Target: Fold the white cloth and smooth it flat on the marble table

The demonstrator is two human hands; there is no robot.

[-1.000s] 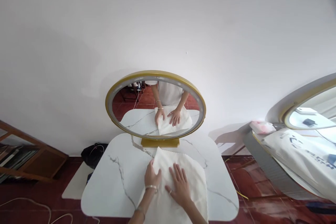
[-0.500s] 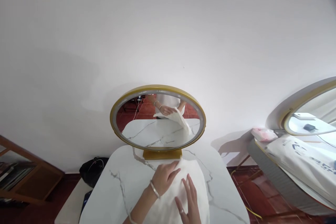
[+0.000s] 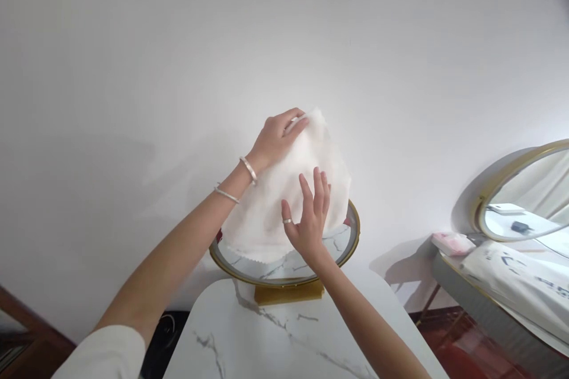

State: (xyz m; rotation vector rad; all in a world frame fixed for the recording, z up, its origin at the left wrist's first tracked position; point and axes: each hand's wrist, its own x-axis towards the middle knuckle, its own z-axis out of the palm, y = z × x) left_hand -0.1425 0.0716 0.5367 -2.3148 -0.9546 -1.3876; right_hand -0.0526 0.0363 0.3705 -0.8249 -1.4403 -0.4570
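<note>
A white cloth [image 3: 284, 189] hangs in front of the oval gold-framed mirror [image 3: 355, 222] and hides most of its glass. My left hand [image 3: 280, 136] pinches the cloth's upper edge between thumb and fingers, above the mirror. Lower down, my right hand [image 3: 309, 222] has its fingers spread before the cloth; whether the fingertips touch it I cannot tell. The mirror's gold base [image 3: 288, 293] rests on a white marble-patterned table [image 3: 275, 343].
On the right, a second oval mirror [image 3: 484, 204] stands over a grey-sided table [image 3: 480, 302] that bears a white printed bag [image 3: 524, 272] and a pink-white packet [image 3: 453, 243]. A wooden shelf [image 3: 33, 331] is at lower left. The white wall [image 3: 284, 29] rises behind.
Both hands have moved up and away from me, from the tabletop to the mirror. The cloth has been lifted off the table and now hangs before the glass, in my left hand.
</note>
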